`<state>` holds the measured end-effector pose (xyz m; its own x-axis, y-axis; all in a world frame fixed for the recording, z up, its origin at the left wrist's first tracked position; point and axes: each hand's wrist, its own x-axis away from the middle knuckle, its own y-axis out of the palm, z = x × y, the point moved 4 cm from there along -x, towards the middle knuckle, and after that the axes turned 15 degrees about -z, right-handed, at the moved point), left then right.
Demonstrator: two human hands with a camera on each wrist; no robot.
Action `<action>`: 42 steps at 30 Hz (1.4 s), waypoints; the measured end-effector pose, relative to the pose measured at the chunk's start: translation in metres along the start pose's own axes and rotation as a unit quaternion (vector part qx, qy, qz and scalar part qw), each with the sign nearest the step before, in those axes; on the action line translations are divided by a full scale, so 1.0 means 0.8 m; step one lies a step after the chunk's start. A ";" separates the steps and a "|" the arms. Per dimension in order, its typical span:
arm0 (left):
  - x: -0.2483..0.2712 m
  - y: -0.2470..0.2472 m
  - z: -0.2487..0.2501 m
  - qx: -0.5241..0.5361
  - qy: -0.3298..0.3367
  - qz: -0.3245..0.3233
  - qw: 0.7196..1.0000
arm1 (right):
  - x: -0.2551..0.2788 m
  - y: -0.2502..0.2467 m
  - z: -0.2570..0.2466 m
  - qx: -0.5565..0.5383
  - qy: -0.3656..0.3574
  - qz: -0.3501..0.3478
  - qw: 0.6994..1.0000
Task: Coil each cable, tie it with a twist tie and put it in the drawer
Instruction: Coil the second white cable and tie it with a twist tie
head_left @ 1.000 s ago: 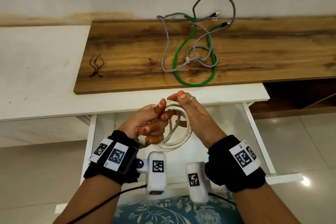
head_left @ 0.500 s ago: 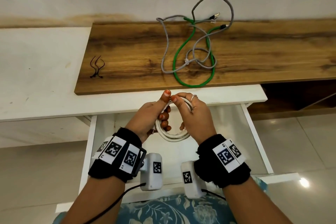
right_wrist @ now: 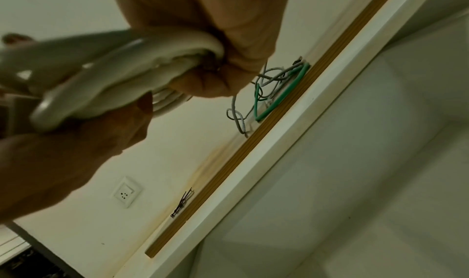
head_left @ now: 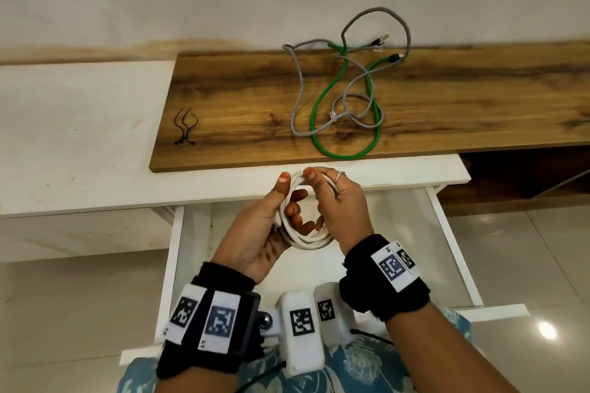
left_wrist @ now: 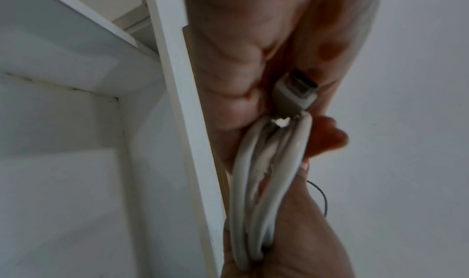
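Both hands hold a coiled white cable (head_left: 306,234) at the centre of the head view, above the open white drawer (head_left: 447,252). The left hand (head_left: 258,233) has its fingers curled through the coil, its grip clamped on the left side of the loops with the thumb raised along the top. The right hand (head_left: 338,207) is clamped on the coil's upper right, fingers wrapped over the strands, a ring on one finger. In the left wrist view the white cable (left_wrist: 256,202) runs as several parallel strands across the palm, and its plug (left_wrist: 295,92) sticks out between the fingers (left_wrist: 228,77). The right wrist view shows the strands (right_wrist: 106,77) passing under the curled right fingers (right_wrist: 215,81), somewhat blurred.

On the wooden board (head_left: 447,99) lying on the white desk (head_left: 79,137) in the upper half of the head view, a green cable (head_left: 319,112) and a grey cable (head_left: 298,80) lie loose and tangled with each other, their plugs toward the wall. Black twist ties (head_left: 184,126) lie at the left end of the board, well apart from those cables. A wall socket (right_wrist: 125,192) shows in the lower left of the right wrist view.
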<state>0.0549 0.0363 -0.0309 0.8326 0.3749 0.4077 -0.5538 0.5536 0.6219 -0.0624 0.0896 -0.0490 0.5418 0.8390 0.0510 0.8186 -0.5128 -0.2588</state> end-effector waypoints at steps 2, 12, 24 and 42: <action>0.003 0.001 -0.002 0.031 0.007 -0.013 0.999 | 0.002 0.002 -0.005 -0.011 -0.001 -0.011 1.000; -0.005 -0.013 -0.003 0.005 -0.008 0.002 1.000 | 0.001 0.000 -0.004 0.149 -0.066 -0.061 0.985; 0.010 -0.037 0.024 -0.042 -0.077 -0.104 0.991 | 0.005 0.027 -0.021 -0.009 -0.057 -0.228 0.972; 0.031 -0.103 0.060 0.135 0.008 -0.079 0.988 | -0.047 0.119 -0.042 0.013 -0.046 -0.264 0.963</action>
<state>0.1217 -0.0359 -0.0399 0.9068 0.3126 0.2828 -0.3938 0.3887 0.8329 0.0013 0.0030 -0.0428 0.0304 0.9949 0.0967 0.9698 -0.0059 -0.2436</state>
